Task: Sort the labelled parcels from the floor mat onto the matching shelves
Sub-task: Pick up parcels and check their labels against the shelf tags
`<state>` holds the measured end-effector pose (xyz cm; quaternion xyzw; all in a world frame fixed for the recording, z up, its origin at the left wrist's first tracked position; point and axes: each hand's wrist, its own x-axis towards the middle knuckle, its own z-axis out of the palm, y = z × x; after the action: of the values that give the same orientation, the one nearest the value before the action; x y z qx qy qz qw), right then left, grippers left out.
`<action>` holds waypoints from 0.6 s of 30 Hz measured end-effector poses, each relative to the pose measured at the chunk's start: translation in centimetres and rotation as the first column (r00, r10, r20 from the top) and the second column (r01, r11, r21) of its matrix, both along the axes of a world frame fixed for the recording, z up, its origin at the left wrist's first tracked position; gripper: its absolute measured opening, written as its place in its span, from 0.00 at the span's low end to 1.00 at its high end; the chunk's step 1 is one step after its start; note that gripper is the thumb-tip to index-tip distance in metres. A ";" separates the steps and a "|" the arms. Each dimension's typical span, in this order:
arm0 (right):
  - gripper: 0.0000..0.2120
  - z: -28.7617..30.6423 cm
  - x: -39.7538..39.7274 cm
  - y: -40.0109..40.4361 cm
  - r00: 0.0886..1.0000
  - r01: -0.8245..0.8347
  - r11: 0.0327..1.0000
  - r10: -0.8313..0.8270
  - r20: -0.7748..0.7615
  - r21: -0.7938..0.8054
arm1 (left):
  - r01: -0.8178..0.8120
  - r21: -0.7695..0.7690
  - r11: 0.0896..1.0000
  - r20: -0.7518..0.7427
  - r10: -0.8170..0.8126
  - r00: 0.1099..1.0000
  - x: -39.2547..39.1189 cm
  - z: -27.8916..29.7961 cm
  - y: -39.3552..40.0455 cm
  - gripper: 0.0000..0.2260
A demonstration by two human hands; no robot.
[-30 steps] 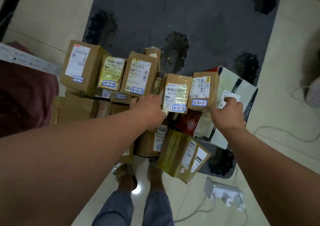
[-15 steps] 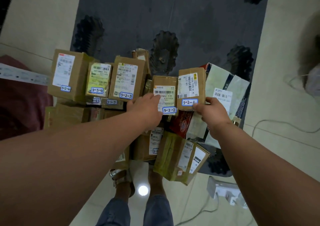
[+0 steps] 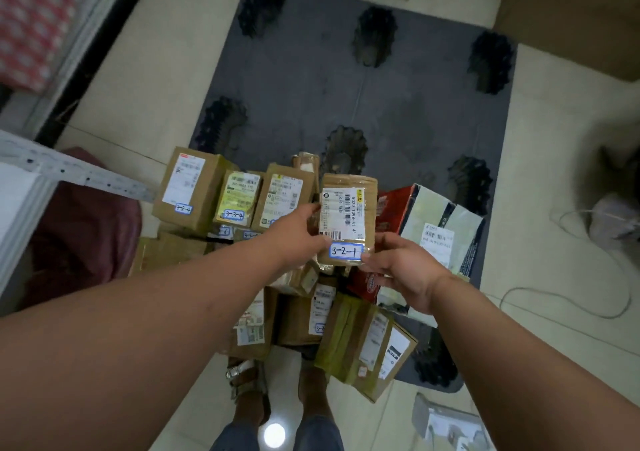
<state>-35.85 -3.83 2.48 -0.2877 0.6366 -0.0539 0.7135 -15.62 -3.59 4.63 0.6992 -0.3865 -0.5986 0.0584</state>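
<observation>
A small brown parcel labelled 3-2-1 [image 3: 348,222] is held up over the pile between both hands. My left hand [image 3: 294,234] grips its left edge and my right hand [image 3: 403,270] grips its lower right corner beside the blue-framed tag. Underneath, on the near edge of the dark grey floor mat [image 3: 381,104], stand a parcel 3-2-4 [image 3: 188,191], a parcel 3-3-4 [image 3: 239,201] and another box [image 3: 282,197] with its tag hidden by my left hand. More boxes [image 3: 363,343] lie nearer my feet.
A white and dark soft bag parcel [image 3: 443,232] and a red packet [image 3: 391,208] lie right of the pile. A grey shelf rail [image 3: 76,173] juts in at left above a maroon cloth. Cables [image 3: 568,298] and a power strip [image 3: 446,423] lie on the tiles at right.
The 3-2-1 parcel has been lifted out of the row, and my left hand moved from the 3-2-2 box onto it. The camera now looks from higher, showing more of the mat.
</observation>
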 end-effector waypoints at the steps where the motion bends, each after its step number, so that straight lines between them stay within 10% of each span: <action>1: 0.16 0.7 0.4 -0.2 1.000 -0.024 1.000 0.024 0.000 -0.005 | -0.013 -0.001 1.000 -0.002 0.013 1.000 0.5 0.7 0.3 0.30; 18: 0.14 13.6 11.5 -1.1 0.944 -0.301 0.927 0.323 0.067 -0.224 | -0.169 -0.259 0.951 0.034 0.184 0.982 9.9 13.9 7.5 0.26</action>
<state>-24.36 -4.88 16.05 -0.4562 0.5357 -0.0218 0.7102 -5.71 3.96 18.57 0.7346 -0.3975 -0.5160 0.1899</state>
